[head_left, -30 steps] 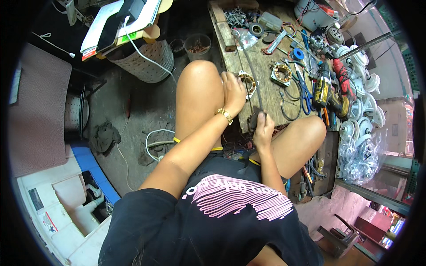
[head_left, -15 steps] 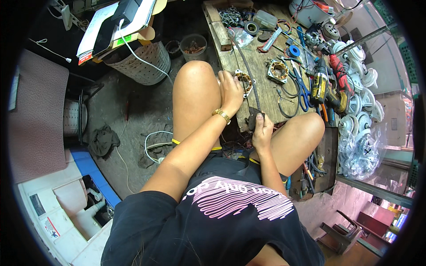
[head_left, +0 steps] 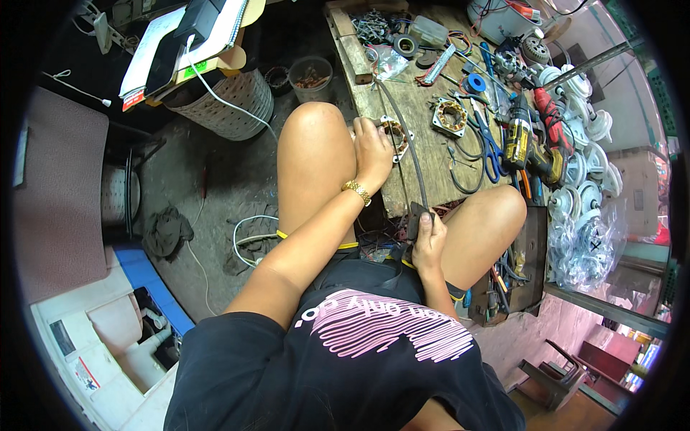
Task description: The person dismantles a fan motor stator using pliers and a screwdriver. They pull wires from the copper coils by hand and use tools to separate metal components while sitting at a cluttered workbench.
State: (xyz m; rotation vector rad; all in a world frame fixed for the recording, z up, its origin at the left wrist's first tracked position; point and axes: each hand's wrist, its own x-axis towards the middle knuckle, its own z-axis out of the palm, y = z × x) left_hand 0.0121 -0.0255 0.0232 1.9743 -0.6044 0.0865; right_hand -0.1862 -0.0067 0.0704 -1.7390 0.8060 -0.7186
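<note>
At the near left edge of the wooden bench, my left hand [head_left: 374, 154] is closed on the side of a motor stator [head_left: 402, 136] with copper windings. Its fingertips are partly hidden. My right hand [head_left: 429, 241] wraps round the dark handle of what looks like a hacksaw, with a long, bowed frame [head_left: 412, 147]. A thin straight blade runs beside the frame, and its far part passes over the stator. Whether the blade touches the windings is too small to tell. A second stator [head_left: 451, 117] lies on the bench to the right, apart from both hands.
Blue-handled scissors [head_left: 493, 154], a yellow-black drill [head_left: 517, 136], a red power tool [head_left: 552, 118] and a blue tape roll [head_left: 474, 83] crowd the bench's right side. White plastic wheels [head_left: 589, 194] line its far right. A bucket [head_left: 311, 82] stands on the floor beyond my left knee.
My right hand has drawn the hacksaw handle back toward my body and slightly right. My left hand stays on the stator.
</note>
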